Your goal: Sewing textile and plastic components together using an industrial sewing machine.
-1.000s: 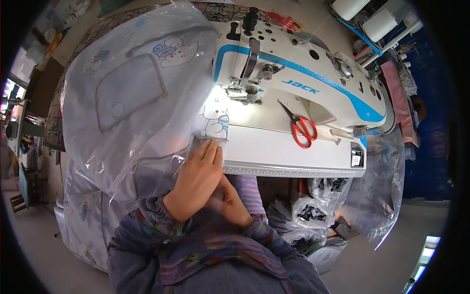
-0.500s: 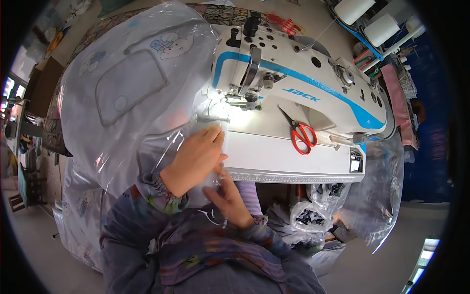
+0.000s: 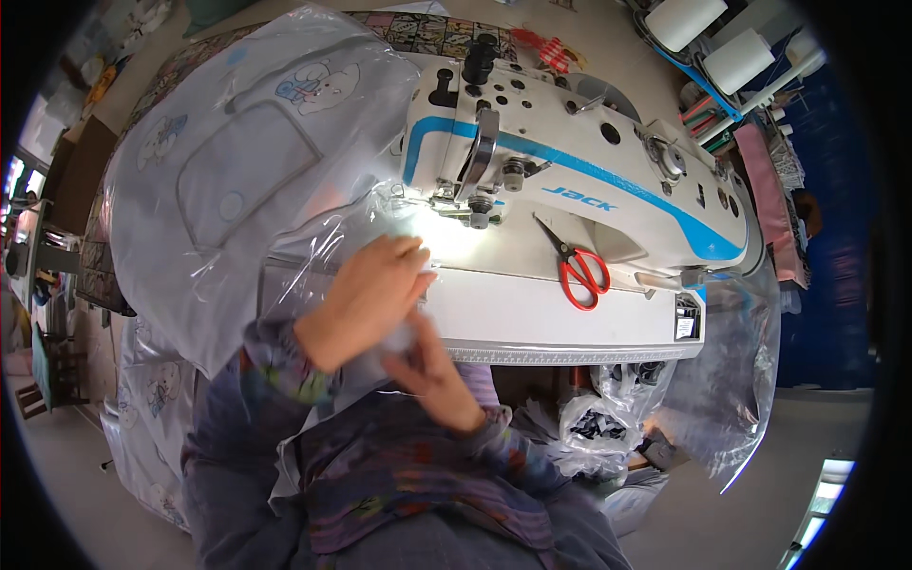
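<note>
My left hand (image 3: 369, 296) is over the front of the sewing machine bed, its fingers bent and drawn together, the tips slightly blurred. What lies in them is hidden. Just below and to its right, my right hand (image 3: 432, 378) is smeared by motion, thumb toward the left; its grip cannot be made out. Clear plastic sheeting (image 3: 318, 261) runs beside and under my left hand toward the lit needle area of the white and blue sewing machine (image 3: 570, 180). A large pale cover with bear prints (image 3: 256, 176) spreads to the left.
Red-handled scissors (image 3: 581, 275) lie on the machine bed (image 3: 513, 313), right of my hands. White thread cones (image 3: 684, 24) stand at the far right. Below the table edge, a clear bag (image 3: 597, 423) holds dark scraps. Clear plastic (image 3: 731, 380) hangs at the table's right end.
Both hands have shifted slightly left, away from the needle area. The plastic near the left hand has moved and more of the table edge at left shows through it.
</note>
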The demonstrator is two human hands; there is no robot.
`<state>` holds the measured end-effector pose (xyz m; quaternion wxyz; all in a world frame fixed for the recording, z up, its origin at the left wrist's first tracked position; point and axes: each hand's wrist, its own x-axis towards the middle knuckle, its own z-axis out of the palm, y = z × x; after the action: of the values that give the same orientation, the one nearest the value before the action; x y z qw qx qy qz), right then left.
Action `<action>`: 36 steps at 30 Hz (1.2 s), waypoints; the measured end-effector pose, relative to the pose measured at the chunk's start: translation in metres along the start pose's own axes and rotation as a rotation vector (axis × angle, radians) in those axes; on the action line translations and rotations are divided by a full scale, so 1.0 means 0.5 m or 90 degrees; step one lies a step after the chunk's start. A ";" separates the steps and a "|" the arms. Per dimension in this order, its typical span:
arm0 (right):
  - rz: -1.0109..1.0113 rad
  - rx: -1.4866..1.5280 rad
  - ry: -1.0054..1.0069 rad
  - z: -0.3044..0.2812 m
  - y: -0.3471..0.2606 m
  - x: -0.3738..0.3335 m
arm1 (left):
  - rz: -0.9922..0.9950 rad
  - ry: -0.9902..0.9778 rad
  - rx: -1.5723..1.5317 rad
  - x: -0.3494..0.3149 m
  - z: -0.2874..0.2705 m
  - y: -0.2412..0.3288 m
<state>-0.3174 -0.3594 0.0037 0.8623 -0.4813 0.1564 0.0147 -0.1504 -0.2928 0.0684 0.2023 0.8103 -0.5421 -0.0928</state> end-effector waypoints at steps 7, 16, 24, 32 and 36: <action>-0.276 -0.540 -0.087 0.017 0.049 -0.033 | -0.078 0.058 0.125 -0.090 0.050 0.026; -0.055 -0.278 0.025 0.006 0.000 -0.068 | 0.042 0.002 0.070 -0.111 0.044 -0.026; -0.044 -0.277 0.073 -0.019 -0.053 -0.024 | 0.035 0.059 0.038 -0.058 0.048 -0.039; -0.062 -0.205 -0.033 -0.127 0.048 -0.096 | 0.006 0.176 -0.504 -0.025 0.011 -0.160; -0.226 -0.716 0.106 -0.169 0.117 -0.053 | -0.142 0.264 -0.917 -0.019 0.006 -0.191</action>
<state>-0.3747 -0.3953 -0.0783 0.4492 -0.8825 0.1091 -0.0872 -0.0748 -0.2533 0.0240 0.7688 0.5285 -0.2134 -0.2899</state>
